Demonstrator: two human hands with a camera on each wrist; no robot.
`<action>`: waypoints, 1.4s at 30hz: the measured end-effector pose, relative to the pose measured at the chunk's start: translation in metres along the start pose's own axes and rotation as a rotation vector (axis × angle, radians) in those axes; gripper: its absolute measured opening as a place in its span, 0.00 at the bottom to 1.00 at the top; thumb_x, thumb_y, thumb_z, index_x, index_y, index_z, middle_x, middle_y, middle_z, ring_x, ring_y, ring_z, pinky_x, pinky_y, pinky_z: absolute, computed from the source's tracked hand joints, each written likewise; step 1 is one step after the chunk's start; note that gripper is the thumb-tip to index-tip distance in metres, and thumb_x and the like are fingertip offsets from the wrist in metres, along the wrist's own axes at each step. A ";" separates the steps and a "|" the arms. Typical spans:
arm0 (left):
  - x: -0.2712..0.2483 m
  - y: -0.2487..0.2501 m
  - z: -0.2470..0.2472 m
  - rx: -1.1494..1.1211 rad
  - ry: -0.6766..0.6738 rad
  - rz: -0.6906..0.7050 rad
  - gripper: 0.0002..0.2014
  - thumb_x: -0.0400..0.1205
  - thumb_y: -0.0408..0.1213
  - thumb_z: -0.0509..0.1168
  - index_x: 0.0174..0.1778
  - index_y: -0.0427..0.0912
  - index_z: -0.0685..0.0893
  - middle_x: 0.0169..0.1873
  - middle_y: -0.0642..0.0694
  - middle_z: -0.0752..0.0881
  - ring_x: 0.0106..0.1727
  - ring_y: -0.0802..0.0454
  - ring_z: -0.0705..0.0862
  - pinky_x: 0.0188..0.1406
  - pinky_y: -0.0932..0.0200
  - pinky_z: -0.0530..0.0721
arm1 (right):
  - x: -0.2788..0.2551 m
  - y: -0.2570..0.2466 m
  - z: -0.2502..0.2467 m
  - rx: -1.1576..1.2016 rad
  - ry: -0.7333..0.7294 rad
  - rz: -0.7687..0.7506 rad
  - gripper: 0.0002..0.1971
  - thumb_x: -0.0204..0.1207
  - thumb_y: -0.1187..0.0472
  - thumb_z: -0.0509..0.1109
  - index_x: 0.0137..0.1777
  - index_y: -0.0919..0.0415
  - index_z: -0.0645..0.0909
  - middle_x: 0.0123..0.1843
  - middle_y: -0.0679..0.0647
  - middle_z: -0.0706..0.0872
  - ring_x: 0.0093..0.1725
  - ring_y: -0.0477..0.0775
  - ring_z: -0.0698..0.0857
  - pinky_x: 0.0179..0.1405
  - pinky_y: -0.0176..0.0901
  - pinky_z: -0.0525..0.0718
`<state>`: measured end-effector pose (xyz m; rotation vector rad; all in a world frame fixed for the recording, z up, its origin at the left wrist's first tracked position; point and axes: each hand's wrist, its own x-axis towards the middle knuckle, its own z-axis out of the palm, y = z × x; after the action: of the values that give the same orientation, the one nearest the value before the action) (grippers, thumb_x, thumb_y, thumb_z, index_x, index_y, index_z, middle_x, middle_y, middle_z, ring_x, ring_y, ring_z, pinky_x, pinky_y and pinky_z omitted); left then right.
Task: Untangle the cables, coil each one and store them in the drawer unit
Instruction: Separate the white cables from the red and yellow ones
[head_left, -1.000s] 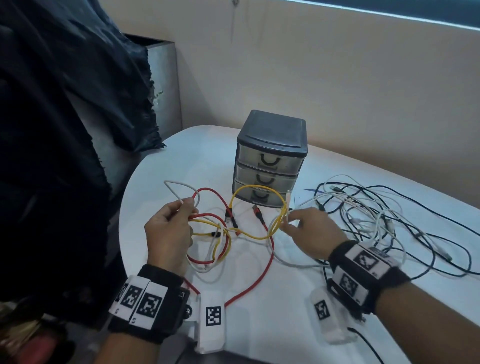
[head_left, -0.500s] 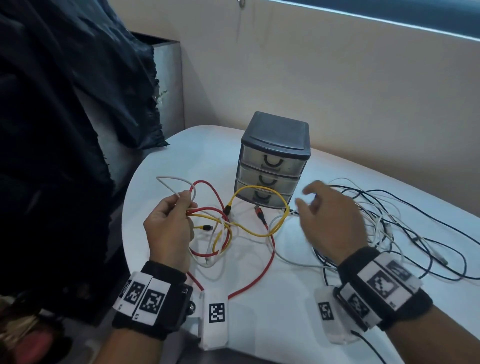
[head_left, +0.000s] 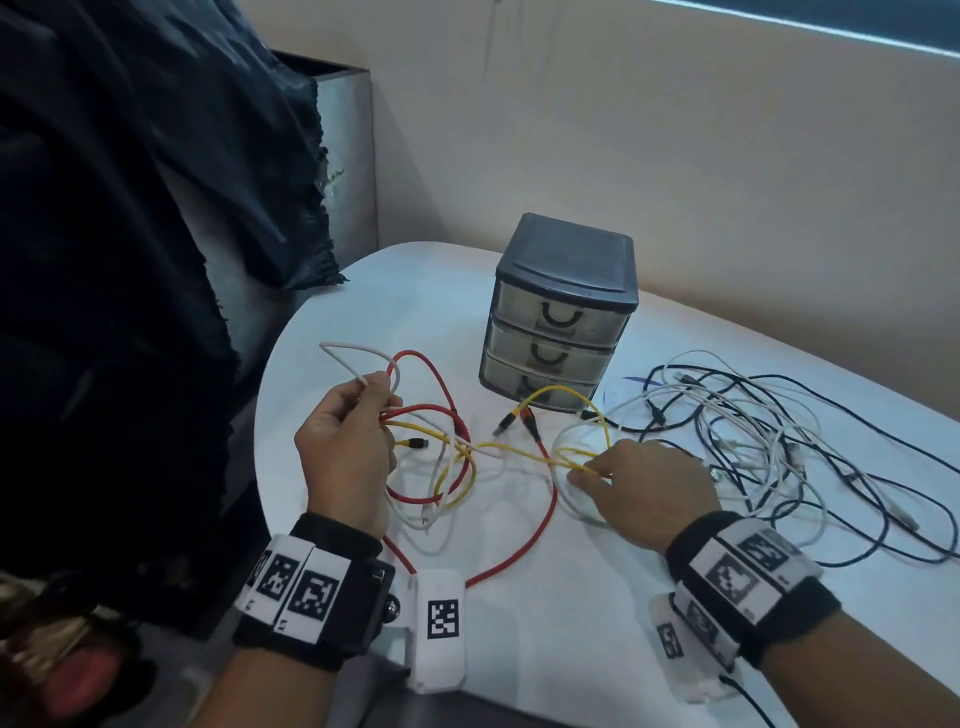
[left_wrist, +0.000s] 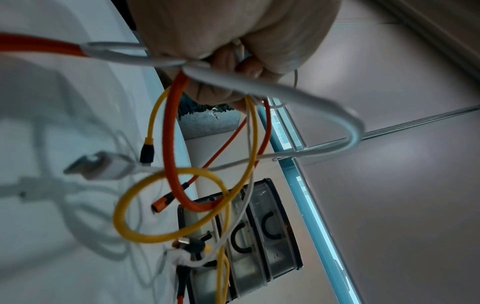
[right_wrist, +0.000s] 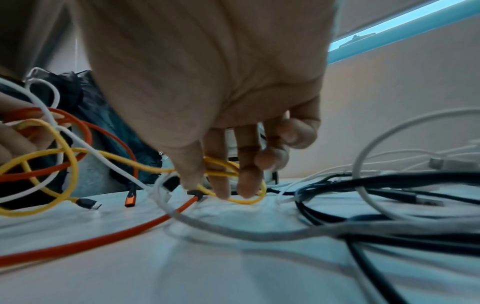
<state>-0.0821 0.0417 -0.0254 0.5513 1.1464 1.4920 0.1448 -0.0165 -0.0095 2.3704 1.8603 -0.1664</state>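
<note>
Here the right hand, which half a second earlier hovered open above the table, has come down again onto the yellow cable; its thumb and fingertips pinch a doubled yellow loop just in front of the drawer unit. The left hand stays clenched on a bundle of red cable, yellow cable and a white cable, raised off the table. Between the hands the three strands cross in one knot. To the right lies a separate heap of black and white cables, untouched. All three drawers appear closed. Judged from this, the yellow cable is about to be drawn free; coiling and storing have not begun.
</note>
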 end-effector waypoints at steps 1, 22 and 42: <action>0.000 0.000 0.000 0.000 0.002 0.001 0.06 0.84 0.39 0.71 0.40 0.45 0.87 0.29 0.51 0.85 0.20 0.59 0.64 0.14 0.67 0.63 | 0.000 0.000 -0.001 0.027 0.033 0.008 0.24 0.84 0.36 0.55 0.50 0.50 0.87 0.49 0.52 0.89 0.55 0.60 0.87 0.45 0.46 0.78; -0.011 0.003 0.007 -0.059 0.002 0.001 0.09 0.85 0.35 0.68 0.38 0.44 0.83 0.22 0.55 0.80 0.19 0.58 0.63 0.13 0.66 0.63 | -0.019 -0.011 -0.099 0.527 1.306 -0.499 0.14 0.75 0.72 0.73 0.59 0.63 0.88 0.56 0.60 0.89 0.66 0.59 0.85 0.50 0.59 0.89; -0.008 0.005 0.007 -0.077 -0.032 -0.032 0.07 0.87 0.36 0.65 0.44 0.41 0.83 0.26 0.50 0.84 0.20 0.56 0.66 0.15 0.66 0.65 | -0.006 -0.035 -0.042 0.444 0.573 -0.225 0.06 0.79 0.57 0.68 0.48 0.50 0.87 0.37 0.46 0.89 0.38 0.52 0.86 0.41 0.46 0.84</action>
<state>-0.0766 0.0366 -0.0162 0.5003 1.0638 1.4889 0.1101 -0.0069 0.0322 2.6888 2.5848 0.1082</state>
